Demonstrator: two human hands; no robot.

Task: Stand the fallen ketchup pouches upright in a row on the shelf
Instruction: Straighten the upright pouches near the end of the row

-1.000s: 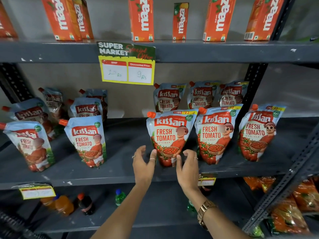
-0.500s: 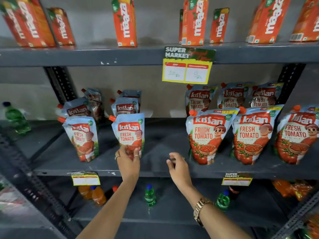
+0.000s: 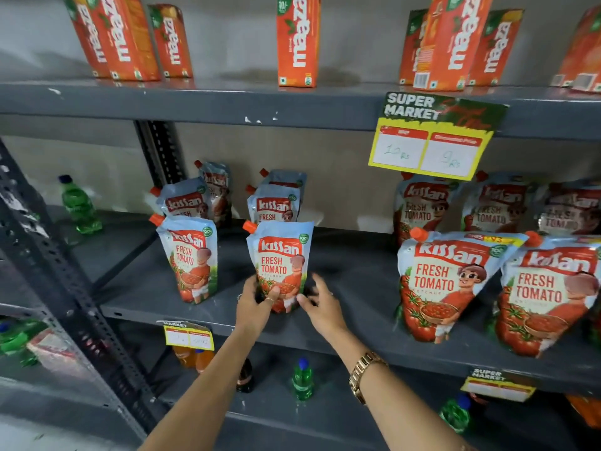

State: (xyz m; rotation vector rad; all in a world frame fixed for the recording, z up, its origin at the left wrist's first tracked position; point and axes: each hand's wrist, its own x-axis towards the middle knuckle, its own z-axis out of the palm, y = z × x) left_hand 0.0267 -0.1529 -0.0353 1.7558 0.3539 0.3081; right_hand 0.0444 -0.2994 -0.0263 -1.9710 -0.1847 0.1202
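Ketchup pouch (image 3: 280, 262) upright, orange-capped, gripped low by left hand (image 3: 255, 304).

Head view, sole camera: worn above both forearms, facing forward and slightly down, close to the shelf (image 3: 357, 281). Left hand (image 3: 257, 302) sits centre-frame; shelving extends above, below, either side.

Eleven ketchup pouches (image 3: 280, 265), roughly eight juice cartons (image 3: 298, 40), perhaps eight bottles (image 3: 302, 379).
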